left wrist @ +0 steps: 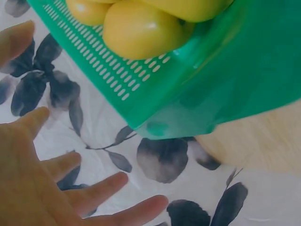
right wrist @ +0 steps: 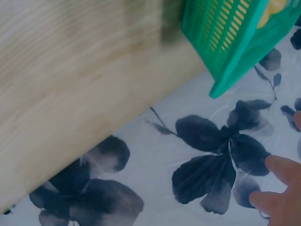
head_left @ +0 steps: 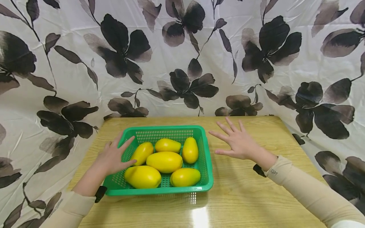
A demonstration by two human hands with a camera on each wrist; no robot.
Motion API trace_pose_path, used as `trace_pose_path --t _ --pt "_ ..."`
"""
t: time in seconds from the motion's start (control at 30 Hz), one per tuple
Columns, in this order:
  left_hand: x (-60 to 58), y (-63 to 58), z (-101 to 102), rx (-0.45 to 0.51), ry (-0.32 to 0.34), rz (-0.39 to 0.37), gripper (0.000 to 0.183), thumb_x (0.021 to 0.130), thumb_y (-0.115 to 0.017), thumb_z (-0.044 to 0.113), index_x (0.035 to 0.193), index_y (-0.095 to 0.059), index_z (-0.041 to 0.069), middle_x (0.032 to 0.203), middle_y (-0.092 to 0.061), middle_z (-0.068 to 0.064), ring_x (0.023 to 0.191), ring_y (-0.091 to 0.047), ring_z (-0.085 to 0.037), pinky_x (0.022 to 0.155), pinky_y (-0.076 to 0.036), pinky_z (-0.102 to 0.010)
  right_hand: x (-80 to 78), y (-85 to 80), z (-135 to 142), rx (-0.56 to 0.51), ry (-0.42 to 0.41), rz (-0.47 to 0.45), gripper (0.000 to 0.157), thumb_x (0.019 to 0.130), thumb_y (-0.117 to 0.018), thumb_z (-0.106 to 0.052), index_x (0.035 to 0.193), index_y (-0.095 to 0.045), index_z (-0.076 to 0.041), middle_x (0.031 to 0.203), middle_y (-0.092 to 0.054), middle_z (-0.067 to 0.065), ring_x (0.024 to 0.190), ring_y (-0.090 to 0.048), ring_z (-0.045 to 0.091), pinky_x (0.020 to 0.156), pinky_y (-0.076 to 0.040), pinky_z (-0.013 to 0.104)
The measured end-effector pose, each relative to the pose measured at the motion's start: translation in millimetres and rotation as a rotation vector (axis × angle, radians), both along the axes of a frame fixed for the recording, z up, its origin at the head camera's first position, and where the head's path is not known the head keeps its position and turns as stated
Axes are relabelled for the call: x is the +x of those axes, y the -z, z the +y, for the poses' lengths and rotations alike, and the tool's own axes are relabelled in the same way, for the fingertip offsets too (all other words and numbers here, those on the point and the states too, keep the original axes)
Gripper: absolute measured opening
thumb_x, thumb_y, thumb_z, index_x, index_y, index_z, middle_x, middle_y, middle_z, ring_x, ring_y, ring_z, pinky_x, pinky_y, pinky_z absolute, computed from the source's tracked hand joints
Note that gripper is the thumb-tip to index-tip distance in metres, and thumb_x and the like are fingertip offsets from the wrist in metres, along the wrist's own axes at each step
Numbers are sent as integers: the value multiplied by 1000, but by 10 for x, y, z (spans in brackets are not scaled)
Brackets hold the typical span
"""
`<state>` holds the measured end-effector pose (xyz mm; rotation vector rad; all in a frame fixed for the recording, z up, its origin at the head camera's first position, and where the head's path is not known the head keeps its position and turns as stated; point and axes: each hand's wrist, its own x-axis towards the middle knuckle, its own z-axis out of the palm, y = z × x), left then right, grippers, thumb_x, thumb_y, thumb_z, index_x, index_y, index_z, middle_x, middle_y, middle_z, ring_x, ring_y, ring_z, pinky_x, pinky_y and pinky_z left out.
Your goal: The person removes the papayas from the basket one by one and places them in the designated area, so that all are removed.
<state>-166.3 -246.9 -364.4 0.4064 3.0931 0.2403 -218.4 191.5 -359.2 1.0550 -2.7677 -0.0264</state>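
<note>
A green plastic basket (head_left: 209, 171) with slotted walls stands on the wooden table, holding several yellow oval fruits, perhaps mangoes or papayas. One such fruit (head_left: 164, 161) lies in the middle of the others. My left hand (head_left: 109, 158) is over the basket's left side, fingers spread, with nothing in its grasp. To the right of the basket, my right hand (head_left: 240, 144) hovers above the table with fingers spread wide, also holding nothing. The left wrist view shows the basket's corner (left wrist: 155, 127) beyond the spread fingers. Only some fingertips (right wrist: 282, 169) appear in the right wrist view.
The wooden table (head_left: 256, 196) extends right of the basket and in front of it. A white cloth (head_left: 199, 57) with dark flower prints hangs behind the table and along both sides. Dark straps (head_left: 100, 193) sit at both wrists, next to beige sleeves.
</note>
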Motion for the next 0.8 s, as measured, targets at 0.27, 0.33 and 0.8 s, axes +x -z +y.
trace_pose_path --t 0.27,0.33,0.8 --pt "128 158 -62 98 -84 -114 81 85 -60 38 147 -14 15 142 -2 -35 107 -25 -69 69 -40 -68 132 101 -45 4 -42 -16 70 82 -45 -65 142 -34 -31 151 -17 8 136 -4 39 99 -7 67" --pt "155 202 -75 108 -88 -117 79 86 -60 35 147 -15 13 141 -3 -37 105 -26 -69 70 -40 -68 159 139 -56 0 -55 -10 70 82 -43 -66 141 -36 -30 151 -17 8 137 -5 38 99 -8 68" --pt "290 389 -118 188 -108 -88 80 88 -58 29 148 -8 11 137 -7 -42 96 -39 -67 71 -40 -67 305 329 -156 -83 -143 -183 71 83 -44 -65 143 -32 -30 153 -8 8 137 5 35 95 -15 70"
